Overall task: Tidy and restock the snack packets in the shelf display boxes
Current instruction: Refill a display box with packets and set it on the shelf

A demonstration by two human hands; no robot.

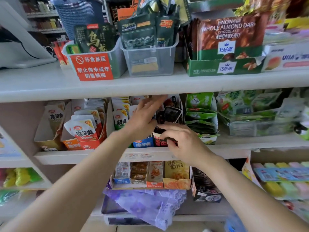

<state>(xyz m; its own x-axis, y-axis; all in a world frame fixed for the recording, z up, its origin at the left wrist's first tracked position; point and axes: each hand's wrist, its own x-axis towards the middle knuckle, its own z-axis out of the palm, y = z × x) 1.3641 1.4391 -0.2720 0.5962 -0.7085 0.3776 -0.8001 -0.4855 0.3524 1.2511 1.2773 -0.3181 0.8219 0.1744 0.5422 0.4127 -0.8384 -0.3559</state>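
Well, both hands are at work in the dark display box [158, 143] on the middle shelf [83, 156], between a blue-fronted box [143, 143] and a box of green packets [200, 118].

The left hand [143, 116] reaches deeper in. Its fingers are straight and spread, lying against the side of the standing dark packets [172, 113] at the back of the box and gripping nothing. The right hand [182, 143] is nearer the shelf edge with its fingers curled, pinching a dark packet [158, 131] just above the box's front wall. How many packets that pinch holds is hidden by the fingers.

What matters for the coming move is the lie of the row. The box runs front to back, away from the person, and the packets stand on edge across it with faces to the front. The pinched packet sits at the mouth of the box, ahead of the row and just below the left palm. The slot for it seems to lie between the front wall and the standing packets — so the right hand, being nearer, would probably carry it back and down while the left steadies the row.

The packet's own long axis cannot be read, since the hand covers most of it. If it goes in tilted, it may catch on the front wall or tip the leaning packets behind it.
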